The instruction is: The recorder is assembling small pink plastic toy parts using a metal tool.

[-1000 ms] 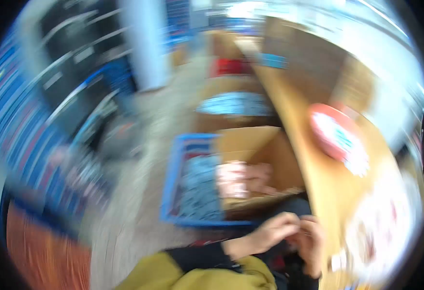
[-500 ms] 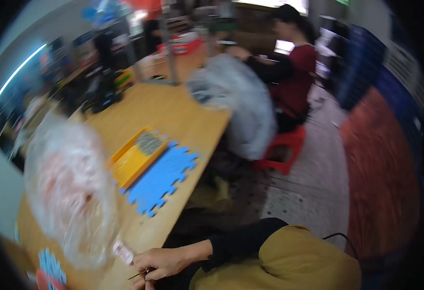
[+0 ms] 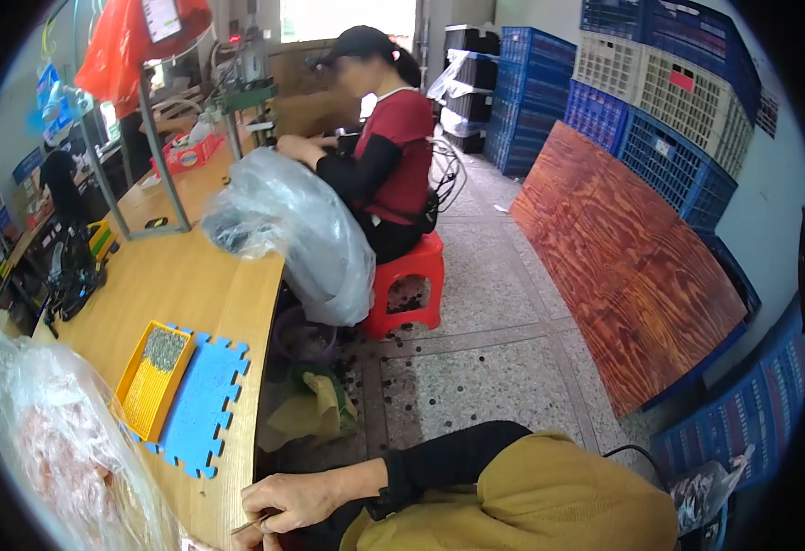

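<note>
My right hand (image 3: 294,501) is at the lower edge, beside the near end of the wooden table (image 3: 237,308). Its fingers are pinched on a thin dark rod (image 3: 252,525), whose kind I cannot make out. Just below, the fingertips of my left hand (image 3: 253,540) show, closed against the right ones; the picture's edge cuts off the rest, and what they hold is hidden. A blue foam mat (image 3: 198,404) lies farther up the table. Partly over it sits a yellow tray (image 3: 150,404) with small grey metal parts (image 3: 165,348) at its far end.
A large clear plastic bag (image 3: 62,441) of pinkish pieces fills the table's left side. Another clear bag (image 3: 301,234) hangs over the far edge beside a person in red (image 3: 402,138) on a red stool (image 3: 407,285). A reddish wooden board (image 3: 632,266) leans against stacked crates (image 3: 678,151) at right.
The view has swung right, so the table, tray and bags sit farther left and more crates show. My hands remain close together at the lower edge, with the thin rod still pinched.
</note>
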`<state>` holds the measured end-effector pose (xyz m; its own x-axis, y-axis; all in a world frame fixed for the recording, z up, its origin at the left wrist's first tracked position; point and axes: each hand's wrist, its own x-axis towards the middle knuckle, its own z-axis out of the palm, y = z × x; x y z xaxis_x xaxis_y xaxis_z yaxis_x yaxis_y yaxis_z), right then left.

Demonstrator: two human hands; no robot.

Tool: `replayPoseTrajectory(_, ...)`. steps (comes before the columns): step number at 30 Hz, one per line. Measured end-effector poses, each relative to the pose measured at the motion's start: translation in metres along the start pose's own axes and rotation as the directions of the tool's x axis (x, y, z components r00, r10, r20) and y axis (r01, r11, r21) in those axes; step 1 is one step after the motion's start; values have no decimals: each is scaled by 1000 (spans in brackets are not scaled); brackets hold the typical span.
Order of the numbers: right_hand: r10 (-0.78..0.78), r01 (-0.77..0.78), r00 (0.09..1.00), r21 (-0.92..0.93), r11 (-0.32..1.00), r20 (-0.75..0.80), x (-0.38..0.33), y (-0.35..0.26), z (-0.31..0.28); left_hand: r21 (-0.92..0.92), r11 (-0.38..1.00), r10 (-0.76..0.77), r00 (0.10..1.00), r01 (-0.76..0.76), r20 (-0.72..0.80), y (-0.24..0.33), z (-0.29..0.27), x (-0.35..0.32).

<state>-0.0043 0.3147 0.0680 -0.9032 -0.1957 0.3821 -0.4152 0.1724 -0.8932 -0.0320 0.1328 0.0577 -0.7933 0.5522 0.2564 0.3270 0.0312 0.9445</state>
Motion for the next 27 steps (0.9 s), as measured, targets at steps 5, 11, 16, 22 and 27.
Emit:
replayPoseTrajectory(5, 184, -182, 981, 24, 983, -68, -26, -18, -4, -98, 994, 62, 991, -50, 120, 0, 10, 1)
replayPoseTrajectory(11, 172, -199, 963, -119, 973, -208, -50, -32, -3, -150, 988, -1, 973, 37, 232, 23, 25, 2)
replayPoseTrajectory(16, 188, -216, 951, -92, 972, -244, -57, -36, 8, 5, 997, 77, 951, -82, 298, 7, 15, -1)
replayPoseTrajectory(22, 154, -165, 979, -74, 983, -133, -59, -25, 13, 134, 886, 393, 872, -444, 291, -34, 7, -6)
replayPoseTrajectory(27, 268, -265, 962, 57, 963, -56, -58, -29, 11, 71, 958, 272, 957, -280, 99, 6, 17, -16)
